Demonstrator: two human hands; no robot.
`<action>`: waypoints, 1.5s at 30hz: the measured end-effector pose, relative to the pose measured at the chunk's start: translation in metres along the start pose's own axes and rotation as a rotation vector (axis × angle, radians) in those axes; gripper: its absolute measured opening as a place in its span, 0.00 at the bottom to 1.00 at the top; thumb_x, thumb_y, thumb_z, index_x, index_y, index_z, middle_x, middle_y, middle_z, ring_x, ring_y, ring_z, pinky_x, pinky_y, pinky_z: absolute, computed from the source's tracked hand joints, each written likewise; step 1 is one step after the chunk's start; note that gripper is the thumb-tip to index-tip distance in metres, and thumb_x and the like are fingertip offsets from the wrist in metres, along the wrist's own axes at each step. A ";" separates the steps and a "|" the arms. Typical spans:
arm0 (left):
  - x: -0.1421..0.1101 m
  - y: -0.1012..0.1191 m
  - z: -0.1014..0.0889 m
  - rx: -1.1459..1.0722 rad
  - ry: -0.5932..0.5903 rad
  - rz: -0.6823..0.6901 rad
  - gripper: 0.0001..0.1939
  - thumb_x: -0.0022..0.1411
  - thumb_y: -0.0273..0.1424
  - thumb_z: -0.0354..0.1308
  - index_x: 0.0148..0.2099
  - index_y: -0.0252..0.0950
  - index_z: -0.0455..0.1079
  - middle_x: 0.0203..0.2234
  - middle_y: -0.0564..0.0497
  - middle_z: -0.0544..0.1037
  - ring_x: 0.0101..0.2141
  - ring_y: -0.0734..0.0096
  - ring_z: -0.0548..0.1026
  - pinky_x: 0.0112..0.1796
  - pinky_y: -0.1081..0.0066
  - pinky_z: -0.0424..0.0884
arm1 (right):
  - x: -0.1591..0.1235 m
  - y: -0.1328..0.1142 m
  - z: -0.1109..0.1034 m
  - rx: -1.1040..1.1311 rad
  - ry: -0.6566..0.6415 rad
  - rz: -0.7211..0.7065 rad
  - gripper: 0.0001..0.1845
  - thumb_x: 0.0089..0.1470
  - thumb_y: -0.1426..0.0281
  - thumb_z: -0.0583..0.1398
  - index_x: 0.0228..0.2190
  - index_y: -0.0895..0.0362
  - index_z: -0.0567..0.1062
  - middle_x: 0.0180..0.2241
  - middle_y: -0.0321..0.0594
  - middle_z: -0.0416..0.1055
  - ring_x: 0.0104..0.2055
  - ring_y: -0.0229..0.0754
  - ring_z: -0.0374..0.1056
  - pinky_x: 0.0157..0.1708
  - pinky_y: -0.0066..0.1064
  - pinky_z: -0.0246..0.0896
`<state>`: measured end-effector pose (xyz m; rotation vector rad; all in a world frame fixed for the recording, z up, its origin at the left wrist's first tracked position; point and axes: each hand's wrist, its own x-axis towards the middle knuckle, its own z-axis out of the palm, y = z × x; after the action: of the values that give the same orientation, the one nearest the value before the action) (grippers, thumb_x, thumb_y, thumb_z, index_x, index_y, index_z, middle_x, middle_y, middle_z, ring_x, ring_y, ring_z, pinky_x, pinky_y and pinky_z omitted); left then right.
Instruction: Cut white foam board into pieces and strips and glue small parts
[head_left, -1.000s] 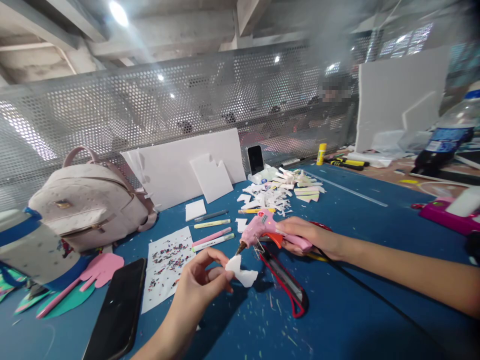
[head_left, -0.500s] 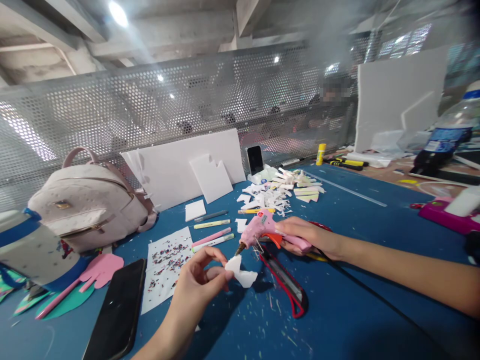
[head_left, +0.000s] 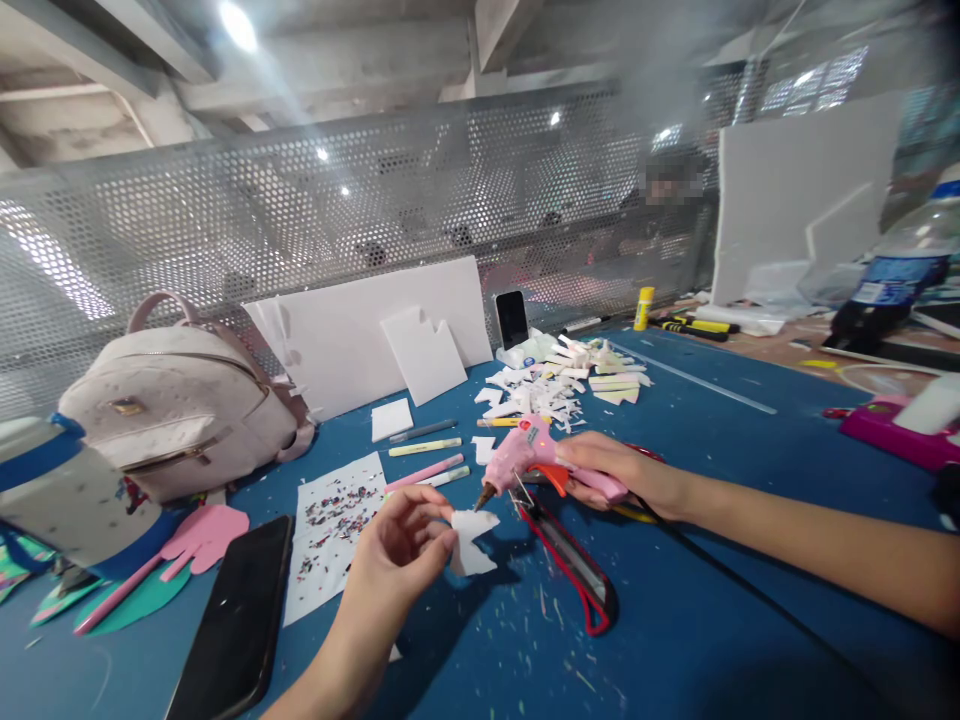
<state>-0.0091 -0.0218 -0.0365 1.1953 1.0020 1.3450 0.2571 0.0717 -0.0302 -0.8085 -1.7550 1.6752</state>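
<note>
White piece point(head_left: 472, 543): it is held in the air above the blue tabletop point(head_left: 675, 610), its left edge pinched between the thumb and fingers of the left hand point(head_left: 409, 545). The right hand point(head_left: 611, 470) is wrapped around the grip of the pink glue gun point(head_left: 521, 455), whose nozzle points down at the piece's upper edge, touching or just beside it; which, I cannot tell. Just below the gun lies the red cutter point(head_left: 570, 565).

The piece looks thin and very light, probably foam, stiff enough to hold its shape but likely to dent or snap at the notch on its right side. It should not be slippery. A light pinch on the broad part seems best, with fingertips well away from the nozzle, since the tip may be hot and could soften the foam.
</note>
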 end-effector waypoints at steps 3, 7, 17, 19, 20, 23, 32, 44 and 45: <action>0.000 0.001 0.001 -0.029 0.007 -0.004 0.16 0.53 0.33 0.71 0.40 0.36 0.69 0.30 0.53 0.75 0.26 0.81 0.70 0.27 0.81 0.66 | 0.000 0.001 0.000 -0.019 -0.028 0.006 0.28 0.56 0.47 0.59 0.23 0.60 0.69 0.13 0.32 0.60 0.15 0.30 0.49 0.17 0.26 0.44; -0.002 0.004 0.003 -0.051 0.010 -0.001 0.16 0.53 0.33 0.71 0.40 0.36 0.68 0.31 0.53 0.76 0.27 0.81 0.70 0.28 0.81 0.67 | 0.001 0.004 -0.003 -0.034 -0.031 0.007 0.28 0.57 0.47 0.58 0.24 0.60 0.70 0.14 0.31 0.61 0.15 0.30 0.50 0.17 0.26 0.43; -0.004 0.008 0.006 -0.057 -0.010 -0.037 0.17 0.54 0.33 0.70 0.41 0.37 0.66 0.31 0.53 0.77 0.28 0.79 0.71 0.29 0.80 0.67 | 0.003 0.007 -0.004 -0.039 -0.036 -0.001 0.28 0.58 0.48 0.58 0.24 0.60 0.71 0.13 0.30 0.60 0.15 0.31 0.50 0.17 0.26 0.44; -0.004 0.008 0.005 -0.058 -0.004 -0.047 0.18 0.55 0.32 0.70 0.42 0.36 0.66 0.31 0.53 0.77 0.28 0.79 0.71 0.30 0.80 0.67 | 0.002 0.007 -0.004 -0.041 -0.043 -0.001 0.27 0.58 0.48 0.57 0.25 0.60 0.71 0.13 0.30 0.60 0.15 0.31 0.50 0.17 0.26 0.44; -0.004 0.008 0.005 -0.061 -0.008 -0.052 0.18 0.55 0.32 0.70 0.42 0.36 0.65 0.31 0.53 0.77 0.28 0.79 0.71 0.30 0.80 0.67 | 0.002 0.006 -0.004 -0.043 -0.045 -0.002 0.27 0.58 0.48 0.57 0.25 0.60 0.71 0.13 0.30 0.60 0.15 0.31 0.50 0.17 0.26 0.44; -0.004 0.008 0.004 -0.081 -0.028 -0.060 0.18 0.55 0.32 0.70 0.42 0.37 0.64 0.31 0.53 0.77 0.28 0.79 0.72 0.30 0.80 0.67 | 0.002 0.006 -0.004 -0.051 -0.053 -0.005 0.27 0.58 0.48 0.57 0.25 0.60 0.71 0.14 0.31 0.61 0.15 0.31 0.50 0.17 0.26 0.44; -0.005 0.009 0.004 -0.087 -0.006 -0.068 0.21 0.54 0.33 0.71 0.43 0.40 0.61 0.31 0.54 0.77 0.28 0.76 0.73 0.30 0.77 0.67 | 0.003 0.005 -0.006 -0.075 -0.061 -0.005 0.28 0.59 0.48 0.57 0.25 0.61 0.71 0.14 0.31 0.61 0.15 0.31 0.50 0.16 0.26 0.43; -0.004 0.009 0.003 -0.074 -0.016 -0.076 0.22 0.54 0.32 0.71 0.43 0.39 0.61 0.31 0.53 0.78 0.28 0.76 0.73 0.31 0.76 0.68 | 0.002 0.004 -0.005 -0.076 -0.085 -0.006 0.28 0.59 0.48 0.57 0.26 0.61 0.71 0.15 0.31 0.60 0.16 0.31 0.50 0.17 0.26 0.44; -0.004 0.009 0.003 -0.073 -0.017 -0.077 0.22 0.54 0.32 0.71 0.43 0.39 0.61 0.31 0.54 0.78 0.28 0.76 0.73 0.31 0.77 0.68 | 0.002 0.005 -0.005 -0.075 -0.088 -0.005 0.28 0.59 0.48 0.57 0.26 0.61 0.71 0.15 0.31 0.60 0.16 0.31 0.50 0.17 0.26 0.44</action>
<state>-0.0072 -0.0269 -0.0278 1.1016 0.9691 1.2984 0.2601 0.0767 -0.0347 -0.7735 -1.8880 1.6729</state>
